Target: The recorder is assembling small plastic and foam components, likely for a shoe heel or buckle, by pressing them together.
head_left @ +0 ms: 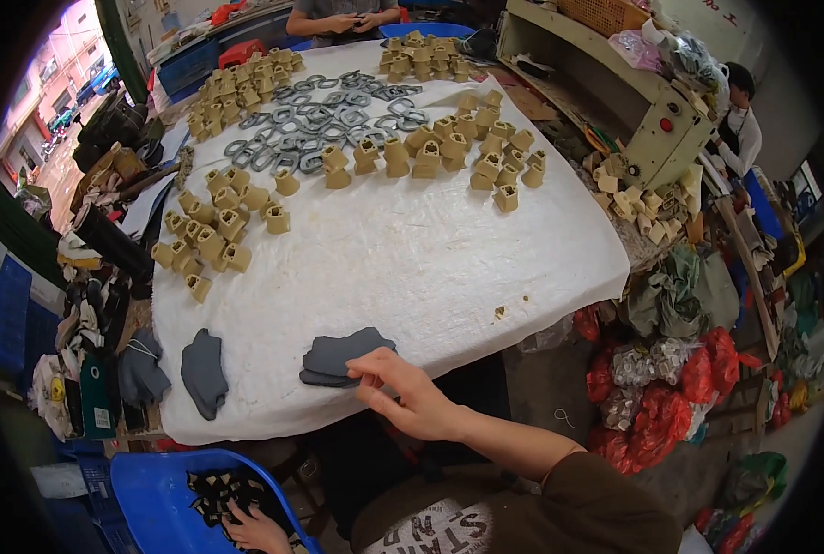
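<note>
My right hand (410, 399) hovers over the right end of a small stack of dark grey flat pieces (338, 355) at the table's near edge. Its fingers are bent, with a gap between thumb and forefinger, and nothing shows between them. At lower left, my left hand (257, 531) reaches into a blue bin (149, 489), its fingers spread over small black pieces (216, 489) with light edges. Another dark grey flat piece (204, 374) lies left of the stack. Several hollow tan blocks (211, 242) stand in clusters farther up the white-covered table (357, 268).
Grey ring-shaped pieces (315, 115) are heaped mid-table among tan blocks. A person (343, 20) sits at the far side; another person (738, 125) is at far right. A beige machine (666, 129) stands right of the table. Red plastic bags (657, 420) lie on the floor at right.
</note>
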A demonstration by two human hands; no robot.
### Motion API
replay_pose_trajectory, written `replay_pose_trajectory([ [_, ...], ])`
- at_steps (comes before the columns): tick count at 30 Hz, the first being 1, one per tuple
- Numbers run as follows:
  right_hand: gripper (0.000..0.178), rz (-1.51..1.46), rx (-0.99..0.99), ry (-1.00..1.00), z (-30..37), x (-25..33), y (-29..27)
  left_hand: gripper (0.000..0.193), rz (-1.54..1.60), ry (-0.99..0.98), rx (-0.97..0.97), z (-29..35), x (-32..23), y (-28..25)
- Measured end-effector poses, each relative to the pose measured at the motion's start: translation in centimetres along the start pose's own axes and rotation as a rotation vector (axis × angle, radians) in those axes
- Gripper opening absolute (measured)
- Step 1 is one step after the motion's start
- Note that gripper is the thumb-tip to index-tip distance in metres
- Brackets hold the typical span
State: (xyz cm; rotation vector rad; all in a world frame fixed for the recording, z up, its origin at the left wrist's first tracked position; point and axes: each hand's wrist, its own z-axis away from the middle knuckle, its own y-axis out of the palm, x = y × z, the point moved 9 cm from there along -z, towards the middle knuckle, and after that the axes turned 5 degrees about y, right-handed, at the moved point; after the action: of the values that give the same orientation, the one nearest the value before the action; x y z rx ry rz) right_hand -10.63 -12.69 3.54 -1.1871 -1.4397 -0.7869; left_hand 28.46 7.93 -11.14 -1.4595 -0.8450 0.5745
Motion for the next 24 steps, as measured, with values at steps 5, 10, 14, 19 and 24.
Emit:
replay_pose_trajectory([
  [5,0.037,0.036,-0.146,-0.054,-0.5,0.6,-4.0,0.042,0.088,-0.275,0.098,-2.7,7.0,2.5],
  [10,0.064,0.346,-0.444,-0.005,-0.7,-1.5,-13.2,0.039,0.400,0.144,-0.386,-3.7,-0.8,-7.1],
  [14,0.078,0.512,-0.648,0.067,-2.5,-3.3,-19.8,0.040,0.826,0.420,-0.489,-4.4,-10.6,-17.5],
  [19,0.085,0.830,-0.751,0.033,-4.6,-5.3,-27.1,0.051,1.062,0.990,-0.211,-3.0,-31.3,-25.2],
  [24,0.091,0.966,-0.833,0.225,-7.5,-5.8,-30.3,0.058,1.092,1.423,0.021,2.8,-47.0,-27.2],
])
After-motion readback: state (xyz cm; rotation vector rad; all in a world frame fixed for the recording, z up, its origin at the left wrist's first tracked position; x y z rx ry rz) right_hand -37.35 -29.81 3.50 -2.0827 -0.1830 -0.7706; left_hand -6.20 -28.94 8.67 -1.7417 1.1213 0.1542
